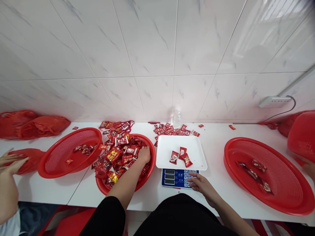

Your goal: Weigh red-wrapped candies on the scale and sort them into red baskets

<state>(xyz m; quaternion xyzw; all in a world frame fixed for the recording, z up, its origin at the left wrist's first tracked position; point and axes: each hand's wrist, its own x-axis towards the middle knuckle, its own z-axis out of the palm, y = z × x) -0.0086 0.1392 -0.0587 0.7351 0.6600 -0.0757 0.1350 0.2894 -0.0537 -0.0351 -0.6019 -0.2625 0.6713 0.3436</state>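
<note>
Wrapped sweets (114, 154) are heaped in the full red basket (152, 150), left of centre in the lower frame. The left hand (145, 154) is in the heap at its right side; its fingers are partly hidden, and whether they grip anything cannot be told. The right hand (199, 186), lower centre-right, has fingers slightly apart at the keypad of the blue scale (180, 177). The white tray (194, 147) sits above it.

Surface: white desk (214, 147), one seam visible at lower left, against a wall (152, 49) of pale, grey-veined tiles. A power strip (273, 102) is fixed at right.

Count: three packets on the tray; three oval baskets in the main view, including the left basket (59, 160) and right basket (283, 167), both sparsely filled; one scale, three display windows; one clear bottle (177, 118) beside a spread of small packets (169, 129); two co-worker's hands (12, 162) at the left edge, on a red bag (33, 160)
</note>
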